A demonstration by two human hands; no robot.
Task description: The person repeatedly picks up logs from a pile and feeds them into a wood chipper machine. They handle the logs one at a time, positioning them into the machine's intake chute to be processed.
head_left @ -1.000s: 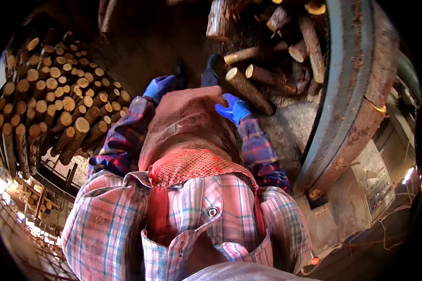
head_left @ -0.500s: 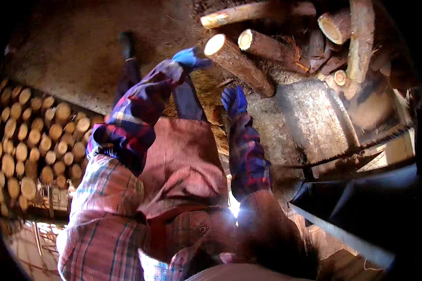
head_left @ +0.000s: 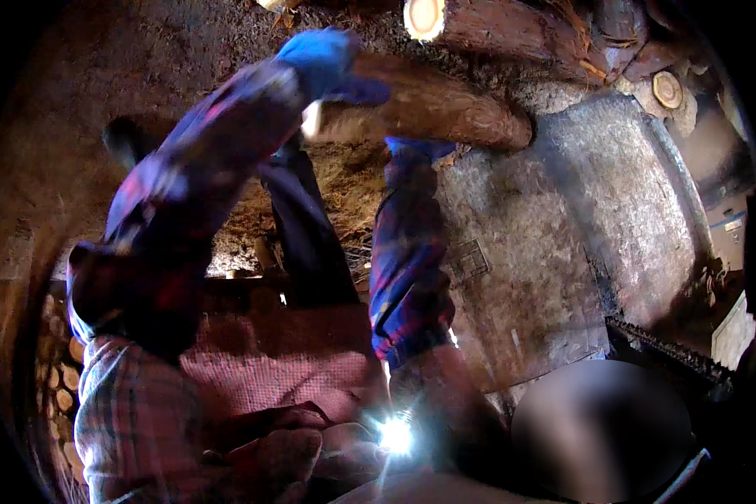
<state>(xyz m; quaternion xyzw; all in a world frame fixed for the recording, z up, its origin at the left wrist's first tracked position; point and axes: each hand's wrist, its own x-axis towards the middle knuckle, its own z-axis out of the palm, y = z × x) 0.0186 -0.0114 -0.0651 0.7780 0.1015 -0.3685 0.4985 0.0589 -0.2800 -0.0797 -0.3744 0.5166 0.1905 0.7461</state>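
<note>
A thick bark-covered log lies crosswise in front of me, its pale cut end pointing left. My left hand, in a blue glove, is closed over the log near that cut end, the thumb lying along the bark; motion smears it. Farther right, my right hand, gloved too, holds the log from its near side. The fingers of that hand are hidden beneath the log. Both forearms wear dark plaid sleeves.
Another log lies beyond, with more wood at the far right. A worn pale sheet covers the ground on the right, near a dark toothed strip. Stacked log ends stand at the left. My dark trouser leg shows below the log.
Both hands have come onto the log; before, they were apart from it. The log has swung so that its cut end points left. My view has shifted, bringing the log nearer.
</note>
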